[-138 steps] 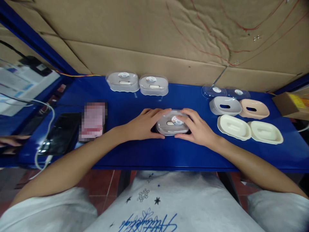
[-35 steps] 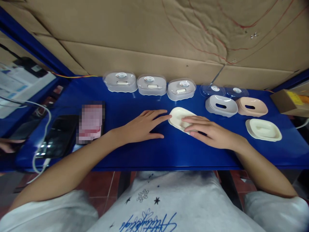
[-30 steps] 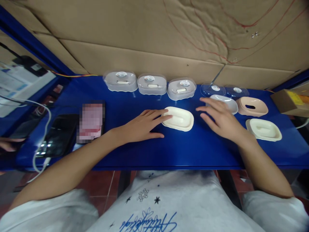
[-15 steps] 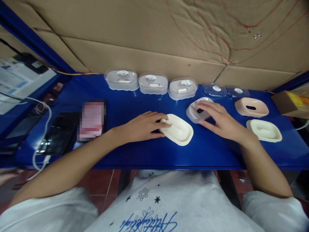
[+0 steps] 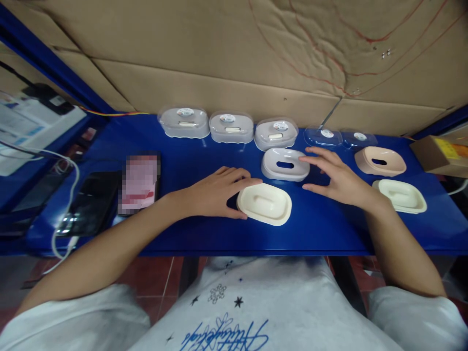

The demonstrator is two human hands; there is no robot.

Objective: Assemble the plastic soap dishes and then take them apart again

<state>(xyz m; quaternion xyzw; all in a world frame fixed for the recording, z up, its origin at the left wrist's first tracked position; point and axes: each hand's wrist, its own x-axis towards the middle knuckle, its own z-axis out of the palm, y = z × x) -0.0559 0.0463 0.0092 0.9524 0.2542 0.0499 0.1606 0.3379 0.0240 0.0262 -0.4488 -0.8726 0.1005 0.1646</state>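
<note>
A cream oval dish (image 5: 270, 207) with a raised middle lies on the blue table in front of me. My left hand (image 5: 228, 192) spans its left end, index finger along the far rim and thumb at the near side. Just behind it sits a pale grey oval dish (image 5: 268, 169) with a slot in its floor. At that dish's right end is my right hand (image 5: 329, 178), fingers spread and nothing gripped. Its index fingertip overlaps the grey rim; whether it touches, I cannot tell.
Several grey boxes with clear lids (image 5: 185, 123) line the back, beside two loose clear lids (image 5: 323, 137). To the right are a peach slotted dish (image 5: 397, 161), another cream dish (image 5: 409, 197) and a cardboard box (image 5: 438, 153). Phones (image 5: 89, 200) and a white cable (image 5: 75, 180) lie left.
The grey dish has shifted left and turned, and my right hand's fingers have come off its middle. The cream dish has moved slightly nearer me, with my left hand now around its end.
</note>
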